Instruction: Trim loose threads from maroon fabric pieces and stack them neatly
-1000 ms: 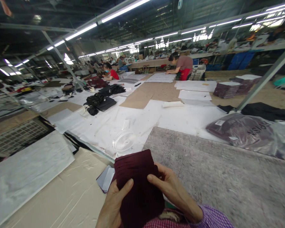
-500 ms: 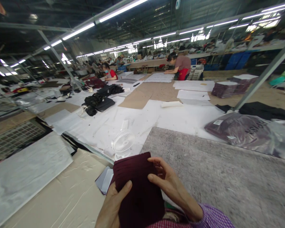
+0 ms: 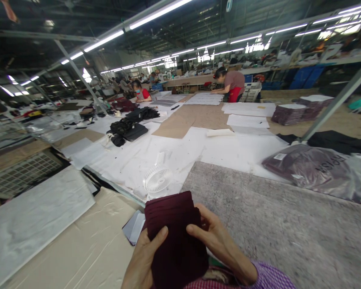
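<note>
I hold a stack of folded dark maroon fabric pieces [image 3: 174,233] upright close to my body, at the bottom centre. My left hand [image 3: 142,261] grips its left side, thumb pressed on the front face. My right hand [image 3: 218,241] grips the right edge, thumb on the front and fingers curled behind. Both hands are closed on the stack.
A grey felt mat [image 3: 273,216] lies to the right, and a small white fan [image 3: 157,178] lies just beyond the stack. A plastic bag of maroon garments [image 3: 313,168] is at right. White sheets and black garments [image 3: 126,128] cover the long table. Other people work at the far end.
The stack and both hands stay almost in place; the right fingers shifted slightly along the stack's edge and the view wobbled a little.
</note>
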The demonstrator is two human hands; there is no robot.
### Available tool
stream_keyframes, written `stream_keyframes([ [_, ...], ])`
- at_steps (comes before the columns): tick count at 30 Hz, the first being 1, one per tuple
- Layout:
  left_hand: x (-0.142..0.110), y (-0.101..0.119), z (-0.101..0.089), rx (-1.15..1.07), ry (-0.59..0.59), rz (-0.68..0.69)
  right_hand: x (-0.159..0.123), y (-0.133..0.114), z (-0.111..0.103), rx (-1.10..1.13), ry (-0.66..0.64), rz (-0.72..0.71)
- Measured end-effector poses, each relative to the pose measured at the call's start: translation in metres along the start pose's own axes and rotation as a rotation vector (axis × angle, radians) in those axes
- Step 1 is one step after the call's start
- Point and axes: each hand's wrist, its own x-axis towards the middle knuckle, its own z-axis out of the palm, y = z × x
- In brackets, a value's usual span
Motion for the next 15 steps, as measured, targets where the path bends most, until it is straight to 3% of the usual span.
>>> stream_keyframes([
  [4,-0.0006,-0.0012,0.0026,-0.029,-0.01,0.019,0.0,0.0017,0.0005,-0.13,0.024,-0.013],
  [15,0.0039,-0.0045,-0.0026,-0.008,-0.04,-0.004,0.0011,0.0045,-0.0026,-0.208,0.043,-0.014],
])
